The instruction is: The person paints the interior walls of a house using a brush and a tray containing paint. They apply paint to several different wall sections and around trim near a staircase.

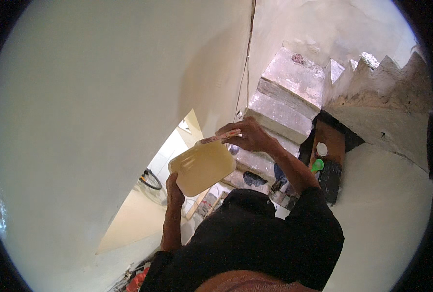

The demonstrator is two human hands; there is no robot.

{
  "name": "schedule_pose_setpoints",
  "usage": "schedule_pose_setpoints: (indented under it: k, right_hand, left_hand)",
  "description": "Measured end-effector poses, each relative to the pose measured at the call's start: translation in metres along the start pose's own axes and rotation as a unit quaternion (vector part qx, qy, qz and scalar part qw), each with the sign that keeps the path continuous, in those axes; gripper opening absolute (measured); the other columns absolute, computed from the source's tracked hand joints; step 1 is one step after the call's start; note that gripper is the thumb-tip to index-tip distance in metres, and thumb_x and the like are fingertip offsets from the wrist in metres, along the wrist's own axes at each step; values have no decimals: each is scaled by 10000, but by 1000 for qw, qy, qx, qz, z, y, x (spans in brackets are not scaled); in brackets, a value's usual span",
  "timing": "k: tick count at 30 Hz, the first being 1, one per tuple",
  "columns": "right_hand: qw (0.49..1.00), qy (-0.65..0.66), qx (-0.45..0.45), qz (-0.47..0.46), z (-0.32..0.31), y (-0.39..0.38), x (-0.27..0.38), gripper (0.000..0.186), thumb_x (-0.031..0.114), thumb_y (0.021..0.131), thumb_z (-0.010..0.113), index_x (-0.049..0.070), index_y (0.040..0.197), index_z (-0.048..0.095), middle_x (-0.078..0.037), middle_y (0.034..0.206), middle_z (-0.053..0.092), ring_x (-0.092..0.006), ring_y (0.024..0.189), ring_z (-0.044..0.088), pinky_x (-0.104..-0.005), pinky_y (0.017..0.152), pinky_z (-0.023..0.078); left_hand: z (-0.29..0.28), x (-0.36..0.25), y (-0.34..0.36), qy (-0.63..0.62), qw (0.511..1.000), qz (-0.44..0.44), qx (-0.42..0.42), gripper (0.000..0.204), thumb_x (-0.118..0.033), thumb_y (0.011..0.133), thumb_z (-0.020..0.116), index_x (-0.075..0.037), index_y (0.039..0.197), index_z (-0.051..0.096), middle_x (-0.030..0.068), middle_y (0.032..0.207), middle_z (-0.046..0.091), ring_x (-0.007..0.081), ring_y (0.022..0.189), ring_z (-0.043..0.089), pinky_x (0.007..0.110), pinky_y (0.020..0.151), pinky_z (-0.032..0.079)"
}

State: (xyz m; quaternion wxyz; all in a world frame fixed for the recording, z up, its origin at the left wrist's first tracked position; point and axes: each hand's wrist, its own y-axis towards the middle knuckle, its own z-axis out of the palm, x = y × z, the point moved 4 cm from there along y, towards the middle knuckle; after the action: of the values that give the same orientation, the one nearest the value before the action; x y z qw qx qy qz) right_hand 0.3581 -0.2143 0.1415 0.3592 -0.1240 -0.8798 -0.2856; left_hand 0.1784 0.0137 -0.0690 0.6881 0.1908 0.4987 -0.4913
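Note:
My left hand [174,191] grips the lower left edge of a cream rectangular container [202,170] with rounded corners, thumb up against its side. The container is tilted, and light streaks show near its upper left. My right hand [248,135] is closed on a narrow reddish tool [220,136] smeared with white. That tool lies along the container's top edge, touching it or just above it; its exact kind I cannot make out.
A large pale wall [90,121] fills the left side. Concrete steps [279,112] rise at the upper right beside a notched stair side [381,87]. Below them, a brown board [329,136] bears a white cup [321,149] and a green item [317,165]. A black hose [150,180] lies at left.

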Motion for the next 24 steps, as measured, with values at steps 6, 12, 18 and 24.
schedule_pose_setpoints:
  k: [6,12,18,24]
  right_hand:
    - [999,2,-12,-34,-7,-20,18,240,104,789,744,60,1020,700,-102,902,721,-218,756,713,-298,685,542]
    - [991,30,131,10,21,-31,20,214,207,834,710,81,1004,687,-121,801,701,-266,675,683,-360,644,518]
    - [992,49,113,-9,4,-32,25,168,166,825,715,51,946,696,-93,843,716,-220,721,694,-335,702,534]
    - [998,8,53,-11,3,-19,-10,182,74,801,734,37,977,704,-94,903,724,-178,794,700,-301,749,533]
  left_hand:
    - [14,-7,0,-5,1000,12,-7,520,-381,904,465,51,1183,539,148,1083,618,222,974,610,335,852,476]
    - [22,-8,9,-7,1000,21,4,564,-403,916,458,61,1231,512,162,1147,603,231,1029,597,343,889,469]
    - [36,-13,5,2,999,36,10,533,-381,926,451,60,1218,518,147,1115,610,216,1002,601,328,868,475]
    - [30,-8,4,18,1000,16,-2,561,-428,894,480,53,1178,533,132,1029,623,193,903,621,317,780,503]
